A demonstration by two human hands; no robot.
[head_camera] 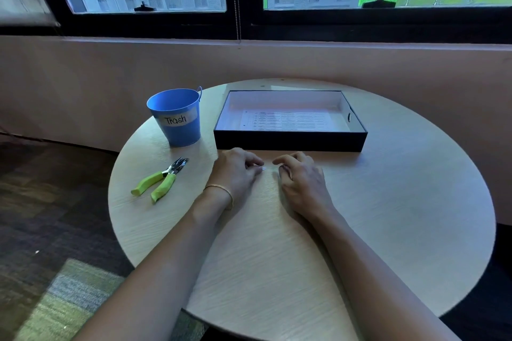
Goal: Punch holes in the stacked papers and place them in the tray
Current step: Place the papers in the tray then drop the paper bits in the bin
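Papers [286, 120] lay flat inside one black tray [289, 141] at the table's [388, 202] far side. I counted one blue trash bucket [177, 116] and one green-handled punch [159, 180] (untouched, left of both hands). My left hand [237, 171] and right hand [300, 177] rested curled, fingertips near a tiny white scrap [263, 168]; whether either pinched it, I couldn't tell.
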